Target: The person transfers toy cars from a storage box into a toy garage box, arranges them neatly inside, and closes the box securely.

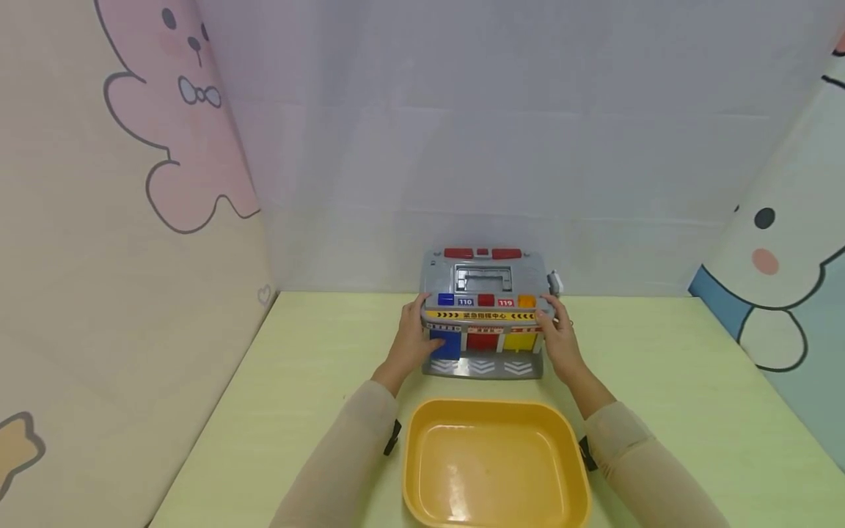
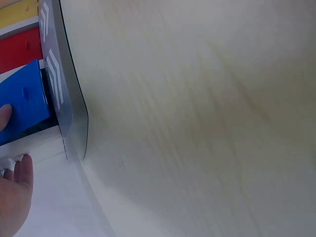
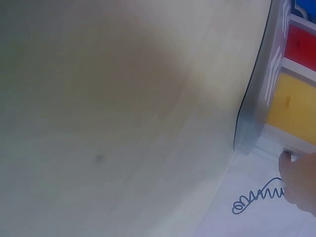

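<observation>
A grey toy garage [image 1: 485,319] stands near the back of the table, with a blue door [image 1: 445,345], a red door [image 1: 482,342] and a yellow door [image 1: 520,342] in front. My left hand [image 1: 409,341] grips its left side, fingers round the edge and thumb on the blue door. In the left wrist view that blue door [image 2: 24,101] tilts outward, with a dark gap at its lower edge. My right hand [image 1: 560,339] holds the garage's right side near the roof edge. Only part of the right hand [image 3: 301,182] shows in the right wrist view.
A yellow tray [image 1: 488,469] lies in front of the garage, between my forearms. A coiled dark cord [image 3: 261,193] hangs by the garage's right side, where a small pale piece [image 1: 556,282] sticks out. Behind the table rises a pale cloth wall [image 1: 409,161].
</observation>
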`<state>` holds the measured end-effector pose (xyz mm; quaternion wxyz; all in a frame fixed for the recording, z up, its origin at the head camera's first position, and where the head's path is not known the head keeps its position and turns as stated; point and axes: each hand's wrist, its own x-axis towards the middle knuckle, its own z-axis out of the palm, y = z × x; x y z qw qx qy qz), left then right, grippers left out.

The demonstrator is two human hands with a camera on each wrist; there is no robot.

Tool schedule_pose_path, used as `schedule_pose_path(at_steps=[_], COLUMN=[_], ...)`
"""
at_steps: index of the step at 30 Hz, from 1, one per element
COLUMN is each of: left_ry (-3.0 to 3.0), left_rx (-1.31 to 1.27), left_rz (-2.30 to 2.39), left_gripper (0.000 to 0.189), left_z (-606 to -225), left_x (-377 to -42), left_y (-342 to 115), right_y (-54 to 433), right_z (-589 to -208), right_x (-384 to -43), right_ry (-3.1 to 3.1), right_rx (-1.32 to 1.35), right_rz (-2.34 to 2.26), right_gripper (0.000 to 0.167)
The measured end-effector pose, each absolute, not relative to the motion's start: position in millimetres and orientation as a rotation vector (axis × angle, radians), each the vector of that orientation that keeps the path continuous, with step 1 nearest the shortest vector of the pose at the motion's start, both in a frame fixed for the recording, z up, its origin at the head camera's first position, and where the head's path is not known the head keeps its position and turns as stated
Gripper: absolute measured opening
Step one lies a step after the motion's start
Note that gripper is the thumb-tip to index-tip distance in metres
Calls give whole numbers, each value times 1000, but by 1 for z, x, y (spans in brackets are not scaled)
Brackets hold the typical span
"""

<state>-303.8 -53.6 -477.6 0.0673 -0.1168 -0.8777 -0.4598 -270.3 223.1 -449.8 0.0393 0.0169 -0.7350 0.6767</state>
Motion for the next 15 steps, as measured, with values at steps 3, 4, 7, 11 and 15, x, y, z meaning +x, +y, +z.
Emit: schedule_pose_path(at_steps=[3, 4, 7, 11, 15], left_ry=[-2653, -2652, -2646, -2626, -2605], left_rx=[-332, -326, -317, -311, -307], left_rz=[-1363, -1358, -1332, -1260, -1213], left_gripper=[93, 94, 93, 88, 86], left_z=[-477, -476, -476, -478, -480], left_x=[-305, -305, -306, -309, -312], left_y=[-52, -51, -49, -48, -47], right_y=[227, 229, 232, 232, 227], right_z=[-458, -462, -471, -474, -460], right_x=[-278, -280, -286, -287, -278], right_ry=[-2249, -2247, -2241, -2239, -2235], right_rx=[42, 39, 26, 27, 31], right_rz=[2084, 2086, 2077, 2064, 2082], right_gripper=[49, 49, 49, 50, 48])
